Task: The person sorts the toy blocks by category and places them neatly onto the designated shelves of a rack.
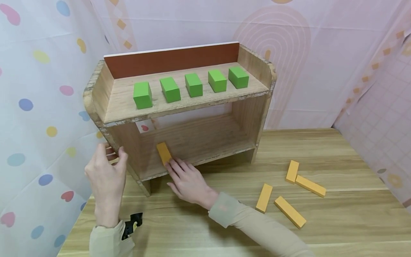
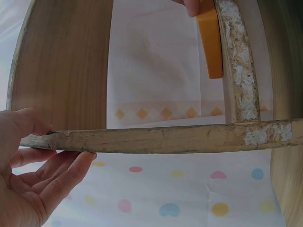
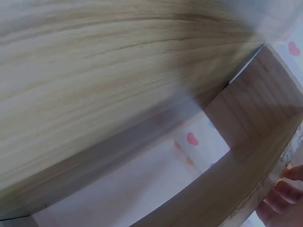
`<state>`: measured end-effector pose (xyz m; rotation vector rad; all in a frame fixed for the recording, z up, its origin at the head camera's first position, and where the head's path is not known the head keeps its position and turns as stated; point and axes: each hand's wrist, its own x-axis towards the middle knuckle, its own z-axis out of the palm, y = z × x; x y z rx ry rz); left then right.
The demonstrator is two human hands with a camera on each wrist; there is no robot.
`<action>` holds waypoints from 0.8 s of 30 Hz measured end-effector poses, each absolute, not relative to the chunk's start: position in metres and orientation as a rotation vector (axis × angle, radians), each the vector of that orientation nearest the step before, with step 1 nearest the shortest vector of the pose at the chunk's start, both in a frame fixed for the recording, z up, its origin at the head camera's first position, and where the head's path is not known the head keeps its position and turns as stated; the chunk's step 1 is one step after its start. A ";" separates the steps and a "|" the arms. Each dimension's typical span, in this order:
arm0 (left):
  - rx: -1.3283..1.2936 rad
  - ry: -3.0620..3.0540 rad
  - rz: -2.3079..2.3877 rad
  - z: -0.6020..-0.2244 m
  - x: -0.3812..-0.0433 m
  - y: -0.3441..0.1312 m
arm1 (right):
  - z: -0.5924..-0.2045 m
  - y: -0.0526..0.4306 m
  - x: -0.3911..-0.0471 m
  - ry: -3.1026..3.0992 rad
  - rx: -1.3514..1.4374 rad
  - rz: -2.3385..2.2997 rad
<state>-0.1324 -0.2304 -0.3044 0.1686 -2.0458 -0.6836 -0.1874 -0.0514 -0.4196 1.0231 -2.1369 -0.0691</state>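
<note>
A small two-level wooden shelf (image 1: pixel 199 134) stands on the table. My left hand (image 1: pixel 107 178) grips the edge of its left side panel (image 2: pixel 142 141), thumb on one face and fingers on the other. On the lower board, near its left end, an orange block (image 1: pixel 163 151) lies flat and points inward. Fingers of my right hand (image 1: pixel 191 182) touch this block's near end, while the thumb stands apart below the board's front edge. In the right wrist view, only part of the right hand (image 3: pixel 286 201) shows at the lower right.
Several green blocks (image 1: pixel 193 85) stand in a spaced row on the upper board, before a brown back strip (image 1: pixel 173 60). Several loose orange blocks (image 1: pixel 290 212) lie on the table (image 1: pixel 350 214) to the right. Patterned cloths (image 1: pixel 205 21) hang behind and beside the table.
</note>
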 end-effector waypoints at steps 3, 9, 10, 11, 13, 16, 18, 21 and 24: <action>0.168 -2.041 -0.675 -0.304 -0.132 -0.230 | -0.418 -0.053 -0.187 -2.145 1.023 -0.054; 0.167 -2.049 -0.662 -0.305 -0.132 -0.231 | -0.417 -0.055 -0.188 -2.168 1.039 -0.055; 0.168 -2.050 -0.662 -0.305 -0.132 -0.231 | -0.417 -0.055 -0.188 -2.169 1.040 -0.058; 0.169 -2.050 -0.661 -0.305 -0.132 -0.231 | -0.417 -0.055 -0.188 -2.168 1.041 -0.058; 0.171 -2.048 -0.661 -0.305 -0.132 -0.231 | -0.417 -0.055 -0.188 -2.164 1.046 -0.053; 0.172 -2.045 -0.664 -0.304 -0.133 -0.230 | -0.417 -0.053 -0.189 -2.152 1.053 -0.040; 0.173 -2.047 -0.670 -0.304 -0.133 -0.230 | -0.417 -0.052 -0.189 -2.142 1.060 -0.028; 0.175 -2.051 -0.675 -0.305 -0.133 -0.230 | -0.417 -0.049 -0.190 -2.129 1.073 -0.024; 0.177 -2.052 -0.681 -0.305 -0.133 -0.230 | -0.417 -0.045 -0.190 -2.112 1.091 -0.015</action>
